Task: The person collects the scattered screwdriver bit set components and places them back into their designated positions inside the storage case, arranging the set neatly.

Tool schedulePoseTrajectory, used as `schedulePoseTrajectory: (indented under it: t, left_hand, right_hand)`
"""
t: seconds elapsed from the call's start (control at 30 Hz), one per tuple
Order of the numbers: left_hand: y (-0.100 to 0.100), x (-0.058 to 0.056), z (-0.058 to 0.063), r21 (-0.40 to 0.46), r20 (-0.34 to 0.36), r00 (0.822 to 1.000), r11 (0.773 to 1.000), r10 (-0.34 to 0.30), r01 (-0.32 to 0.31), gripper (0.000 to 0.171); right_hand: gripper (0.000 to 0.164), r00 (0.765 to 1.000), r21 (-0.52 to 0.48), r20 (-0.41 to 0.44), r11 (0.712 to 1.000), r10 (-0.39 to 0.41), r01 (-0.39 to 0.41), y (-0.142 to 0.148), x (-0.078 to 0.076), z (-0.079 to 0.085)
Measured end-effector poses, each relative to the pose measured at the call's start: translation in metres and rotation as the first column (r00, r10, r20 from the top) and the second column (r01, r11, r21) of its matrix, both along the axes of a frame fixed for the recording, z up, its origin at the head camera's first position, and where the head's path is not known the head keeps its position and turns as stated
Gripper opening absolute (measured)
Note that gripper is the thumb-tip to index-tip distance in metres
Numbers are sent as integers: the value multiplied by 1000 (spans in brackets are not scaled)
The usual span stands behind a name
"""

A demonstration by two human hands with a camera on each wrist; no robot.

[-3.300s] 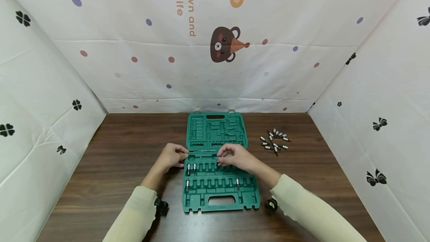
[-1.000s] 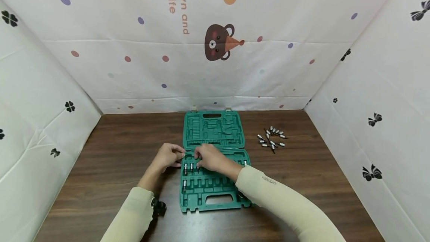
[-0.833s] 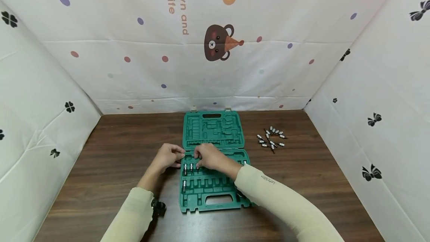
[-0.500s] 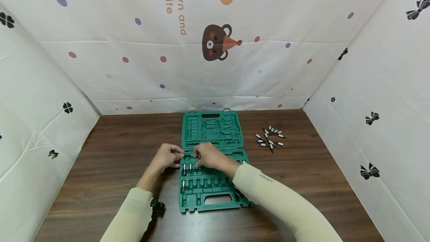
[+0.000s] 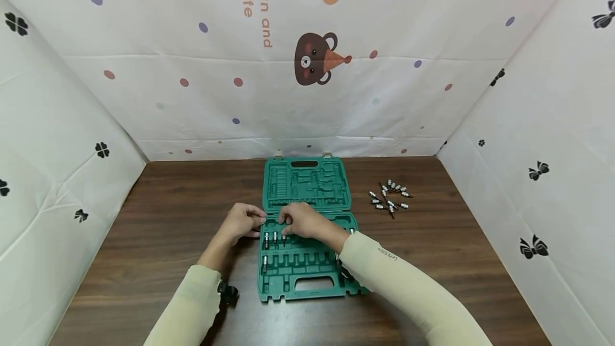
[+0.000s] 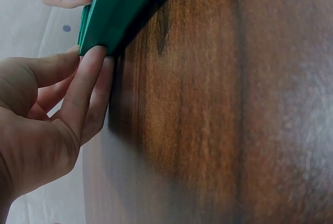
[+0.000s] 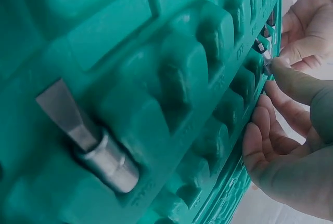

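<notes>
An open green plastic tool case (image 5: 293,282) lies on the table. My left hand (image 5: 240,223) pinches its left edge near the hinge, and in the left wrist view thumb and fingers of that hand (image 6: 57,99) meet on the green corner. My right hand (image 5: 305,221) is over the upper row of slots, fingers loosely bent. Its thumb tip touches a bit socket (image 7: 265,54) in the third slot from the left; the index finger stands apart from it. Two more bit sockets (image 5: 266,240) sit left of it, and one bit socket (image 5: 265,264) in the lower row.
A loose pile of bit sockets (image 5: 391,196) lies on the brown table (image 5: 192,191) right of the lid. A flat-blade bit socket (image 7: 106,161) sits in the case close to the right wrist camera. Patterned cloth (image 5: 269,95) walls the table in.
My right hand has carried a bit socket left from mid-row to the third slot. In the last half second its thumb has risen slightly, uncovering more of the socket. The left hand stays put.
</notes>
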State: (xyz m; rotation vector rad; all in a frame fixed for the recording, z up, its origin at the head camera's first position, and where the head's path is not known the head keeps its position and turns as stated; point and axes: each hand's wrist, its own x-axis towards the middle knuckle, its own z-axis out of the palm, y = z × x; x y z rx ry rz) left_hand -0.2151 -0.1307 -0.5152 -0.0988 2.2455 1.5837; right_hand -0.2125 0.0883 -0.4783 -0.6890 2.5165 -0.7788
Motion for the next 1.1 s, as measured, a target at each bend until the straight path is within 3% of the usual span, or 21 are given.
schedulePoseTrajectory:
  t: [0.67, 1.1]
  left_hand:
    - [0, -1, -1, -4, -3, 1000, 1000, 5, -5, 18]
    - [0, -1, -1, -2, -3, 1000, 1000, 7, -7, 17]
  right_hand:
    - [22, 998, 108, -63, 994, -13, 20, -9, 1, 0]
    - [22, 998, 44, -62, 999, 23, -20, 0, 4, 3]
